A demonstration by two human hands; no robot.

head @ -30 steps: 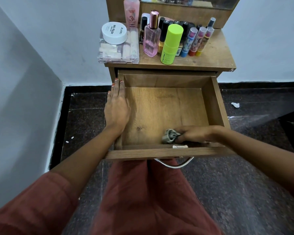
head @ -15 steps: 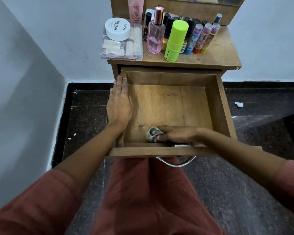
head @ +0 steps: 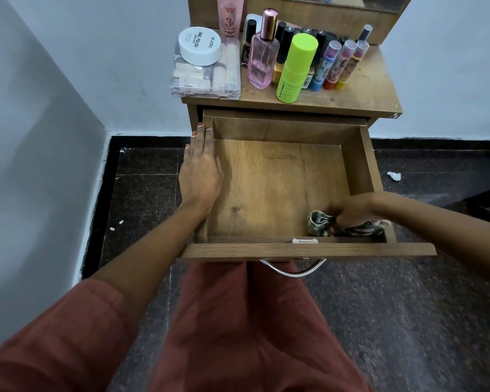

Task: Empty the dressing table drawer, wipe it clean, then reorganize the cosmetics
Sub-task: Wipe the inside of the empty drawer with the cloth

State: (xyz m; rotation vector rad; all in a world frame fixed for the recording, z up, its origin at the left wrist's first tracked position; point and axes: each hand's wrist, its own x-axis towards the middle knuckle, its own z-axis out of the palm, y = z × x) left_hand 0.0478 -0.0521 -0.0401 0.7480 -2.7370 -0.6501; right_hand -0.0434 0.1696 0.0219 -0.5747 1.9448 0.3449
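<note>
Cloth [head: 318,222]: shifted from drawer [head: 283,128] front-centre to front-right corner; lay gripped by right hand [head: 351,212], fingers curled. Left hand [head: 200,174] rested flat, fingers together, on left wall, well apart.

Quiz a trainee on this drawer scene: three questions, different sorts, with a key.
1. True or false: the right hand grips a cloth inside the drawer.
2. The left hand rests on the drawer's: A) front panel, B) left wall, C) handle.
3. Fill in: the lime-green bottle stands on the dressing table's ____.
Key: 1 true; 2 B; 3 top.
</note>
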